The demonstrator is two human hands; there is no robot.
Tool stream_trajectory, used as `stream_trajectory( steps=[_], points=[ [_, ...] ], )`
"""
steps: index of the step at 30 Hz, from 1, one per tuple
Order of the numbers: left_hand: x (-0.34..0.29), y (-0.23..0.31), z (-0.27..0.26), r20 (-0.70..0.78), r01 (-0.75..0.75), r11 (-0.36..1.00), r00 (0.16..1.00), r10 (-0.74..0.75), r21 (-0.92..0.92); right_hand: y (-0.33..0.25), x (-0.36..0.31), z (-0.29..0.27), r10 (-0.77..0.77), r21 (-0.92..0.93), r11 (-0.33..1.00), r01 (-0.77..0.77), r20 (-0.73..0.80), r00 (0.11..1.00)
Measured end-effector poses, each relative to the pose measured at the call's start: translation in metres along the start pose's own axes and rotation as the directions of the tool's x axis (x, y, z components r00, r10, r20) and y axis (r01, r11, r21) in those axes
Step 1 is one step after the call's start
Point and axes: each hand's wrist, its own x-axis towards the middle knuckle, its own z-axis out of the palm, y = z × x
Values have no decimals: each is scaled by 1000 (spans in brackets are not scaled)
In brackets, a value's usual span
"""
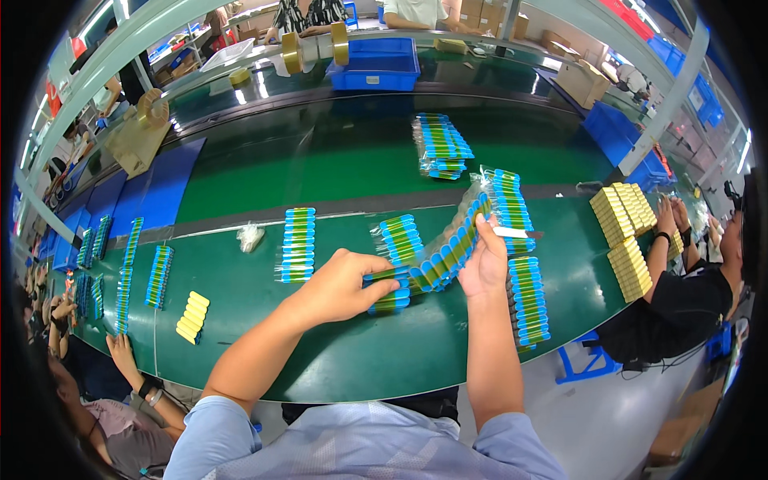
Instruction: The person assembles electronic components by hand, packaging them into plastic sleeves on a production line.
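Observation:
A curved strip of blue-and-green battery cells (448, 260) in clear film stretches between my two hands. My left hand (348, 284) pinches its left end between thumb and fingers, above another batch of cells lying on the table. Its right part is held up by my right hand (486, 260), closed around it. A slim white tool with a dark tip (516, 233) also sticks out rightward from my right hand. Just behind the strip lies a wrapped cell pack (400, 236). Beside my right hand are a far cell pack (512, 200) and a nearer cell stack (529, 300).
Another cell pack (299, 244) and crumpled clear film (250, 237) lie left on the green table (336, 360). Yellow cells (192, 318) rest nearer. Stacked packs (440, 146) sit on the belt, beyond them a blue bin (374, 64). Co-workers sit at both sides; yellow blocks (624, 212) stand right.

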Motion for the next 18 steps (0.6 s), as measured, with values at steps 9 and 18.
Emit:
stream_trajectory(
  steps=[9, 18],
  points=[
    [-26, -22, 2, 297, 227, 777, 953, -55, -587, 18, 0, 1, 66, 78, 994, -72, 75, 995],
    [-56, -54, 6, 160, -14, 997, 987, 2, 72, -14, 5, 2, -30, -82, 996, 20, -128, 991]
  ],
)
